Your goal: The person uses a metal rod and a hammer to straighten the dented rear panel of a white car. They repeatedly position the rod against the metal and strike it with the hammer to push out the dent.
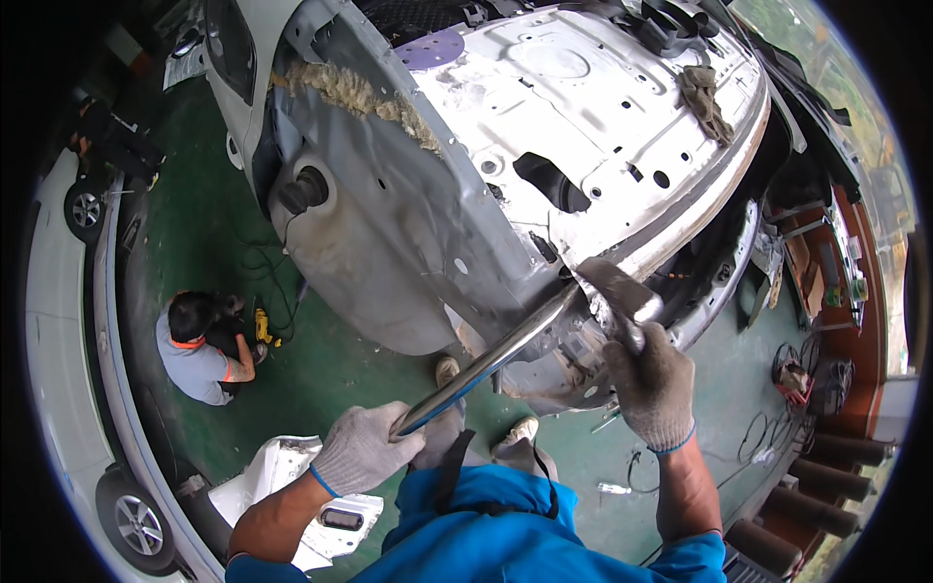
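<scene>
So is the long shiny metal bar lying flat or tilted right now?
Tilted: the long shiny metal bar rises from the left hand up to the car body seam.

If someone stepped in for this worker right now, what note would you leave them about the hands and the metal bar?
Left hand: gloved, closed around the lower end of the long metal bar.
Right hand: gloved, gripping a grey block-shaped tool pressed at the bar's upper end.
The bar's tip sits against the edge of the stripped car body, at the seam by the rear floor panel.
Done: bar and tool are set in place.
Left: cannot tell how far the seam work has got.
A rag lies on the panel; another person crouches nearby.
</scene>
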### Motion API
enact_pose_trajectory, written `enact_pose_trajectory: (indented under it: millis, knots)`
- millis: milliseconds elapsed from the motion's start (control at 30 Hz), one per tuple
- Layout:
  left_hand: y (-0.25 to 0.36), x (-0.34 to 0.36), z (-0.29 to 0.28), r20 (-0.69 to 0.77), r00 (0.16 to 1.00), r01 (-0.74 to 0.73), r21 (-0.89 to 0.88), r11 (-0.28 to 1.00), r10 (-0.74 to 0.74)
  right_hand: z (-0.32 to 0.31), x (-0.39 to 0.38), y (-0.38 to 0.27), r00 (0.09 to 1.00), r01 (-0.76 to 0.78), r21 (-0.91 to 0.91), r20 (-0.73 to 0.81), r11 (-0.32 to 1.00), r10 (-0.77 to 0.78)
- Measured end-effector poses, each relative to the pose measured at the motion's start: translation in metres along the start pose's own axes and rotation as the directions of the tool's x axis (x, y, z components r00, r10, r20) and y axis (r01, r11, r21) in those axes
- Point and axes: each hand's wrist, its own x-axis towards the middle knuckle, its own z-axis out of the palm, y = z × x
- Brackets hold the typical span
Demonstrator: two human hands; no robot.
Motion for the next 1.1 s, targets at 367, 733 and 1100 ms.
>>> enact_pose_trajectory:
  millis: [367,733,1100]
  knots:
    - [0.007,-0.002,-0.002,0.131,0.988,0.103,-0.177,0.979,-0.080,-0.001,-0.002,0.010,0.999,0.027,0.165,-0.047,0.986,-0.020]
    - [0.019,-0.013,-0.010,0.206,0.969,0.180,-0.227,0.957,-0.134,0.001,-0.014,0.020,0.996,-0.091,0.206,-0.002,0.974,0.093]
    - [0.025,-0.007,-0.010,0.209,0.973,0.161,-0.328,0.931,-0.094,0.003,-0.017,0.019,0.997,-0.077,0.212,0.030,0.974,0.072]
